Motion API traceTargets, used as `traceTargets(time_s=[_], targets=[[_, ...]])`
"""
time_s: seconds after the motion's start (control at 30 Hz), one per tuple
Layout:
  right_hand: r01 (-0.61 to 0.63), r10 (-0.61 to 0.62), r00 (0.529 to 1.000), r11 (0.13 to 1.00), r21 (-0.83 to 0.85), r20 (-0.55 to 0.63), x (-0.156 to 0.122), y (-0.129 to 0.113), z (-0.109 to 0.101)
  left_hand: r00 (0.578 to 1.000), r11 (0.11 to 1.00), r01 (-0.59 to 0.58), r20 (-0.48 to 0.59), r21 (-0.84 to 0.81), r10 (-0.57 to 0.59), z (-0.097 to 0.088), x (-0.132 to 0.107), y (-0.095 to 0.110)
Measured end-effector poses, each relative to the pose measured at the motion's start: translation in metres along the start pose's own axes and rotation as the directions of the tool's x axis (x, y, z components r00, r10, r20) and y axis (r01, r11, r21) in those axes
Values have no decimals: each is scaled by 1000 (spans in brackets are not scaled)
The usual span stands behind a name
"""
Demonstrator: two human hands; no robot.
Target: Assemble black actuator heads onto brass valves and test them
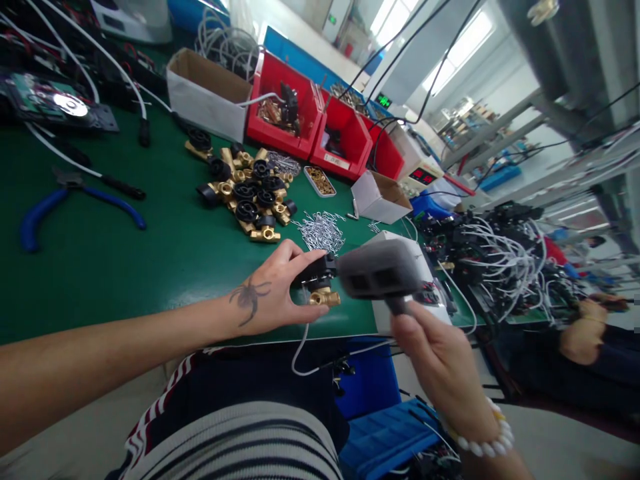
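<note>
My left hand (283, 283) is closed around a brass valve fitting with a black plastic body (325, 298), holding it low over the table's front edge. A white cable (300, 357) hangs below this part. My right hand (433, 350) grips the handle of a grey hammer-like tool (383, 270). Its blocky head is smeared by motion and shows two dark recesses; it is just right of the fitting, and contact cannot be made out. Beyond my left hand lie a heap of small metal clips (320, 231) and a pile of brass fittings with black caps (255, 190).
Blue-handled pliers (80, 193) lie on the green table (165, 267) at left. Red bins (285, 137) and a white box (210, 97) line the back. A small tray of brass pieces (319, 181) sits before them. Cabled parts (500, 253) and another person's hand (593, 313) are at right.
</note>
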State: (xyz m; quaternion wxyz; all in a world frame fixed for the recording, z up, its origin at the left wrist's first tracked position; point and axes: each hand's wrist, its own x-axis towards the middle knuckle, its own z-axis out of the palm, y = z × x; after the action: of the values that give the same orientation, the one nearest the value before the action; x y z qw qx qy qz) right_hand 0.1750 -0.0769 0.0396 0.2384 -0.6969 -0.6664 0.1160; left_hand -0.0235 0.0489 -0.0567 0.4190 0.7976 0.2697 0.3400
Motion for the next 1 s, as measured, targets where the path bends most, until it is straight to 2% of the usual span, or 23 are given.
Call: traceTargets(time_s=[0.07,0.1,0.13,0.23,0.27,0.3,0.4,0.43,0.47,0.57,0.6,0.63,0.73,0.77,0.8,0.9,0.93,1.0], targets=[[2,14,991,993,121,-130,-1,1,0,1000,1000,5,6,-4,-5,-1,0,0],[9,12,989,990,140,-149,-1,3,1,1000,1000,7,3,-6,-7,-1,0,1],[13,2,992,993,119,-127,-2,4,2,1000,1000,7,2,-11,-7,-1,0,1],[11,-8,999,998,-58,51,-1,7,5,1000,999,-2,3,-46,2,-1,0,3],[4,2,998,997,-78,70,-1,8,4,1000,998,2,5,-58,-2,-1,0,4],[-8,10,999,999,-51,42,-2,8,4,1000,997,9,6,-70,-9,-1,0,4],[-19,41,988,989,144,-152,-2,6,1,999,995,39,6,-89,-38,0,0,5],[-13,40,986,986,164,-164,-1,5,1,999,995,38,6,-87,-38,-1,0,4],[-12,30,992,990,140,-127,1,4,1,1000,996,31,4,-82,-31,-1,0,4],[5,2,992,999,-51,125,7,2,0,1000,998,5,0,-66,-5,-1,0,4],[6,6,988,997,-78,155,9,2,-2,1000,998,1,1,-66,-1,-1,1,3],[1,8,991,998,-70,132,9,2,-3,1000,998,1,3,-67,-1,0,1,3],[-6,9,996,999,33,-88,7,5,-6,1000,998,4,10,-61,-4,0,0,2],[6,-2,994,999,34,-113,6,7,-5,1000,998,2,6,-56,-2,1,0,2],[17,-16,996,1000,6,-88,6,8,-3,1000,999,-4,3,-53,4,1,0,2],[49,-35,993,991,-124,115,7,8,-1,1000,999,-15,5,-49,16,1,-1,2],[46,-30,991,991,-126,129,8,7,-1,1000,999,-13,8,-51,14,1,-1,2],[30,-29,999,999,-44,17,8,6,-3,1000,998,-6,14,-58,7,1,-1,2]])
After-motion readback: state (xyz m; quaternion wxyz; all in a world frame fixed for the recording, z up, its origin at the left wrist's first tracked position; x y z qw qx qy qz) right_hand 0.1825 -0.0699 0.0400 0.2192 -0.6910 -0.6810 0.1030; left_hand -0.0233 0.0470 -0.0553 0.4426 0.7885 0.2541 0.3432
